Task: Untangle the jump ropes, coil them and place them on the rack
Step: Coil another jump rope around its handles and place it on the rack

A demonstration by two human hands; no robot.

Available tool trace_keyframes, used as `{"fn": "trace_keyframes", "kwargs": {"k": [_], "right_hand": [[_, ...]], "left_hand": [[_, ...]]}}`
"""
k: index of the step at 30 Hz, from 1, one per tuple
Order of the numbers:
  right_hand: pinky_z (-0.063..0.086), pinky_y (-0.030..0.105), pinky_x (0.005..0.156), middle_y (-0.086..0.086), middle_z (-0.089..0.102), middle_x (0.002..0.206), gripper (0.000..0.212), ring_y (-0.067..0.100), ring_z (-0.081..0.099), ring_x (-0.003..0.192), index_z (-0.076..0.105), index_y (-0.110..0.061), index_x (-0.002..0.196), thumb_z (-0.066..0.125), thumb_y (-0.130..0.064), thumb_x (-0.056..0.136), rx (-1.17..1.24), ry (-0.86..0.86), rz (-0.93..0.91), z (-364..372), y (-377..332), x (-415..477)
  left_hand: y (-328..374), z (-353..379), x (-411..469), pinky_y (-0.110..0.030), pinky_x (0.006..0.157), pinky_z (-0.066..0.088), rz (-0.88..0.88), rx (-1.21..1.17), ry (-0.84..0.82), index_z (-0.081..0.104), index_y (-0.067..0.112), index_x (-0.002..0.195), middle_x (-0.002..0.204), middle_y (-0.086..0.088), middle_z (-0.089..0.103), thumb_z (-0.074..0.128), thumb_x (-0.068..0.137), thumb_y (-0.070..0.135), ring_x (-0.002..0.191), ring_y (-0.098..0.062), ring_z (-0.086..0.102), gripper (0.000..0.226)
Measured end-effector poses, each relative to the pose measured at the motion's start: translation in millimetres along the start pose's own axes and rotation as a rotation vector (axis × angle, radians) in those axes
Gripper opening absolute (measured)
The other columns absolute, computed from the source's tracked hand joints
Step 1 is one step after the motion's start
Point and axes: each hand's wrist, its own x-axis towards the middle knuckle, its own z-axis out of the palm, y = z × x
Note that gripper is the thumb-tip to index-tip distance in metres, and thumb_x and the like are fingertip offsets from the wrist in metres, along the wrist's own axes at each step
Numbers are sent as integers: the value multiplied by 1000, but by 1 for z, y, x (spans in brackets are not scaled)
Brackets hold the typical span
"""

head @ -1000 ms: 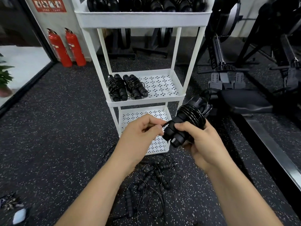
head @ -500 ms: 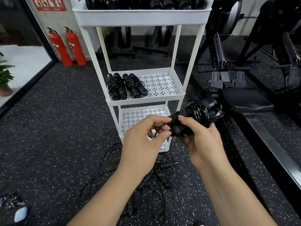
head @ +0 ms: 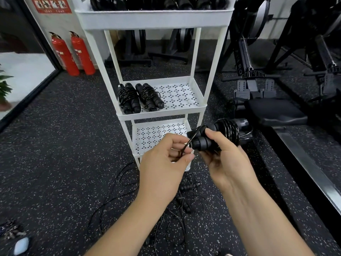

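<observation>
A person's two bare hands are seen from above, in front of a white three-tier rack (head: pixel 160 115). The right grip (head: pixel 227 163) holds a coiled black jump rope (head: pixel 227 129), its cord wound round both handles. The left grip (head: pixel 162 163) pinches the loose cord end (head: pixel 186 146) between thumb and fingers, just beside the handles. Two coiled ropes (head: pixel 140 97) lie side by side on the middle shelf, and more coiled ropes (head: pixel 156 2) fill the top shelf. Tangled ropes (head: pixel 186 198) lie on the speckled black floor (head: pixel 55 145). Two red fire extinguishers (head: pixel 73 54) stand at left and a rowing machine (head: pixel 258 108) at right.
</observation>
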Motion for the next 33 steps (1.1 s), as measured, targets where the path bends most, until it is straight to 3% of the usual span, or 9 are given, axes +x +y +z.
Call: {"fn": "trace_keyframes", "kwargs": {"k": [7,10,13,16,20,24,26,29,33], "right_hand": [[64,29,66,16,77,94,25,21,77,76,73,-6,114,80,-3,90,26,23,17,3,4,-5],[64,34,66,17,76,94,31,29,77,81,68,-5,116,81,1,88,-4,71,-67,2,9,-2],[64,40,76,18,78,112,46,40,78,104,63,-8,127,85,-1,87,-110,94,-213,3,18,-3],[64,37,88,4,79,121,56,27,77,114,57,-22,140,86,-15,93,-186,-4,-282,11,27,-11],[52,53,112,-4,75,132,70,21,71,126,51,-40,146,85,-44,85,-294,-101,-309,15,31,-13],[59,49,100,1,78,116,45,21,76,112,61,-27,132,81,-26,91,-284,-146,-272,14,25,-17],[60,47,95,3,79,116,34,21,77,110,63,-22,132,73,-31,101,-218,-154,-175,14,21,-19],[60,50,98,8,80,121,42,29,76,116,69,-17,134,64,-46,104,-214,-138,-83,14,15,-18],[61,41,90,7,82,115,32,28,78,112,73,-13,128,65,-36,106,-226,-104,-69,16,15,-17]], "left_hand": [[-1,5,-2,-36,90,62,-55,-39,-13,68,40,97,92,20,77,88,88,14,89,-4,75,33],[1,9,-8,-29,90,61,-43,-56,-58,69,37,95,91,17,78,87,88,13,92,-2,75,32],[6,13,-11,-30,96,61,-69,-207,-94,73,28,96,94,9,80,85,89,5,96,-6,77,27],[10,7,-3,-31,93,61,-46,-270,-29,76,28,96,93,8,81,85,88,5,93,-11,77,26],[7,-4,7,-33,80,54,47,-132,49,78,37,95,100,15,77,86,89,18,94,-8,71,21],[-3,-8,15,-33,77,53,42,-119,80,79,37,93,99,11,73,87,89,18,92,-10,68,21],[-4,-9,16,-31,78,51,42,-121,65,78,37,95,98,11,74,86,89,17,92,-11,68,22],[-3,-10,15,-22,76,48,93,-94,99,79,39,95,92,12,72,87,87,19,89,-12,67,23],[-1,-11,12,-29,81,57,60,-225,162,82,32,93,88,7,76,89,86,16,84,-13,71,19]]}}
